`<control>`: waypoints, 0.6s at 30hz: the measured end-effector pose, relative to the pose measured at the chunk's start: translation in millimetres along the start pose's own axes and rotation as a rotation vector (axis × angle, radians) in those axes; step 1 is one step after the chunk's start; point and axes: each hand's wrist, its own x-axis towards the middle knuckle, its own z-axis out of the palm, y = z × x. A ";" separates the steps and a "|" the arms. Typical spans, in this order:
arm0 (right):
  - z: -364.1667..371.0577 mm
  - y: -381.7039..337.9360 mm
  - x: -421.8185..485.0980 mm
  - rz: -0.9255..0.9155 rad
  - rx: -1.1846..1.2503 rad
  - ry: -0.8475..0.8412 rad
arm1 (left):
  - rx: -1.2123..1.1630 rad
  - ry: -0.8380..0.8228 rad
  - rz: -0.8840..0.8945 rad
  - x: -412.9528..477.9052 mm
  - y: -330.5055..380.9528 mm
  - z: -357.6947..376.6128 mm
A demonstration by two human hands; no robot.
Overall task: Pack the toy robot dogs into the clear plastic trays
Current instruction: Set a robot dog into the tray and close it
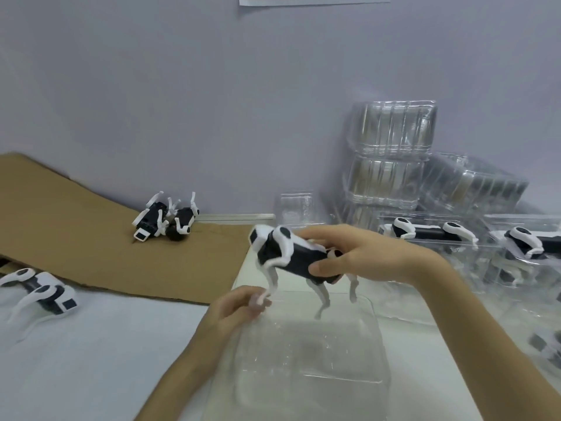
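Holding the toy robot dog (291,253) above the clear tray (306,375): right hand (364,256) is wrapped round its rear body, left hand (236,311) pinches a front foot (264,296). The dog's long axis runs left-right, head left, legs hanging towards the tray just beneath. Right hand is nearer the body, so lowering looks like its job.

toy dog (291,253) above tray (309,354); tray stacks (391,153) behind, cardboard (76,238) left
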 end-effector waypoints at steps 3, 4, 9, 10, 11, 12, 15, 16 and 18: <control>4.5 -0.3 2.7 0.019 -0.098 -0.027 | -0.007 0.132 0.025 6.0 -3.7 0.7; 5.5 -0.3 3.1 0.030 -0.118 -0.027 | -0.013 0.189 0.016 7.9 -4.8 0.5; 6.1 5.6 6.4 0.076 -0.171 -0.009 | -0.053 0.326 -0.040 11.5 -9.3 0.7; 7.2 6.1 7.5 0.083 -0.200 -0.014 | -0.058 0.345 -0.048 11.9 -9.7 1.5; 9.0 6.4 9.0 0.091 -0.237 -0.019 | -0.064 0.352 -0.057 12.4 -9.5 2.1; 11.2 6.8 10.8 0.099 -0.278 -0.022 | -0.066 0.346 -0.058 12.3 -9.1 2.5; 16.3 9.3 15.2 0.123 -0.355 -0.015 | -0.053 0.308 -0.039 11.2 -8.1 3.7; 17.6 10.3 16.3 0.126 -0.375 -0.012 | -0.059 0.309 -0.035 11.3 -8.6 3.6; 21.0 11.2 18.0 0.133 -0.422 -0.013 | -0.070 0.321 -0.036 11.8 -11.2 2.8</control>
